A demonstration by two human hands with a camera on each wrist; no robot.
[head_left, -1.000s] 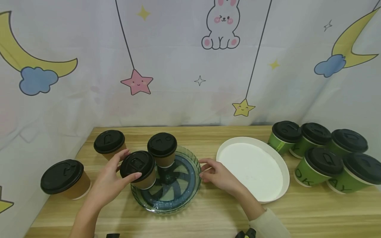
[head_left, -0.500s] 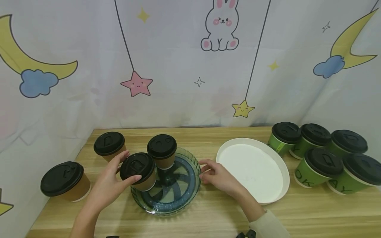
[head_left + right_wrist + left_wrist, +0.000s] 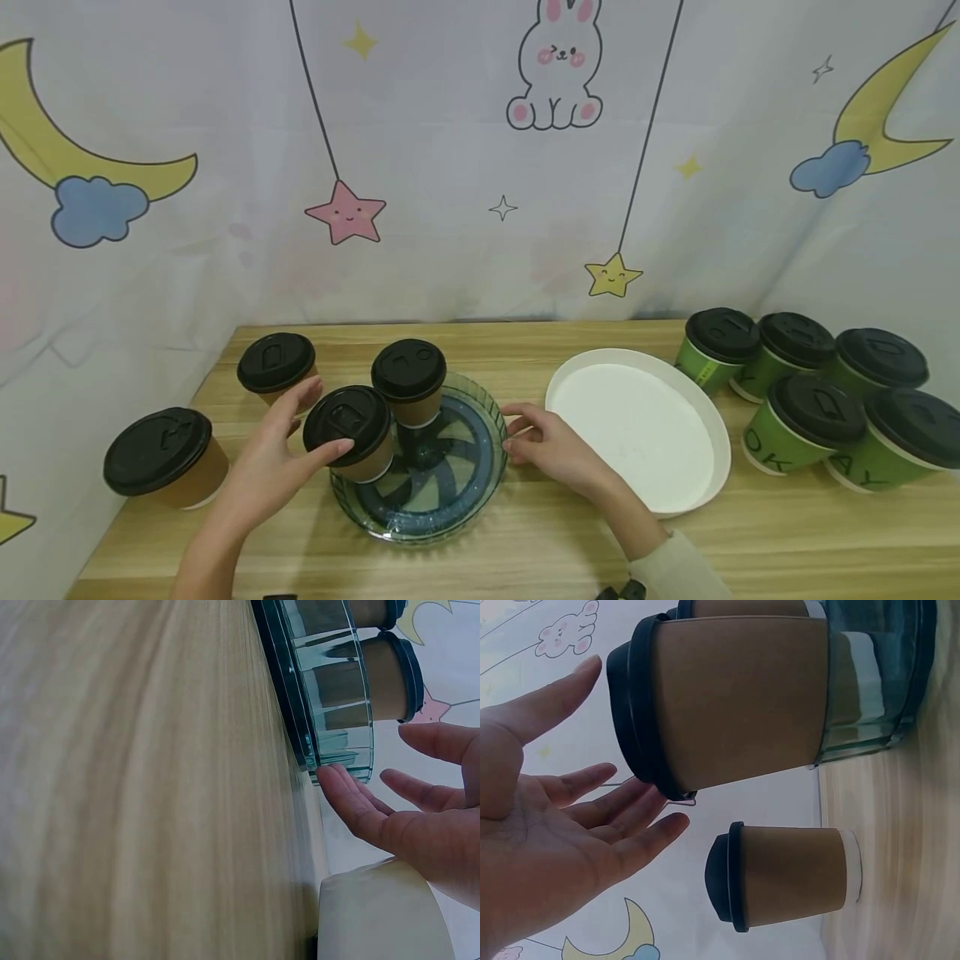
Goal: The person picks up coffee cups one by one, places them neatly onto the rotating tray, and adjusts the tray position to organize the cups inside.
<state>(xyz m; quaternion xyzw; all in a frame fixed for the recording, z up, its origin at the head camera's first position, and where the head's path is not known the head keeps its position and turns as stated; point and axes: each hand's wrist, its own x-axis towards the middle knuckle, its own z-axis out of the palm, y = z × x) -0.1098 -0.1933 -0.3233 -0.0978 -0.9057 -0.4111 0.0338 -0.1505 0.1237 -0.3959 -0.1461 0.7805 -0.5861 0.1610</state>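
Note:
Two brown paper cups with black lids stand upright on a round, clear blue-green tray (image 3: 427, 533). Around the lid of the nearer cup (image 3: 363, 454) my left hand (image 3: 266, 467) is spread, thumb and fingers apart. In the left wrist view a gap shows between the thumb and this cup's lid (image 3: 634, 705). The other cup (image 3: 412, 392) sits just behind it. My right hand (image 3: 555, 442) is at the tray's right side. Its fingertips touch the rim (image 3: 349, 761) in the right wrist view, fingers loosely bent.
Two more brown cups, a front one (image 3: 168, 458) and a back one (image 3: 277, 367), stand left of my left hand. A white round tray (image 3: 637, 425) lies to the right. Several green cups (image 3: 795, 433) with black lids cluster beyond it. A printed curtain (image 3: 450, 275) hangs behind the table.
My left hand has loosened and its fingers have drawn slightly left, away from the nearer cup. Both cups, the tray and my right hand have stayed in place.

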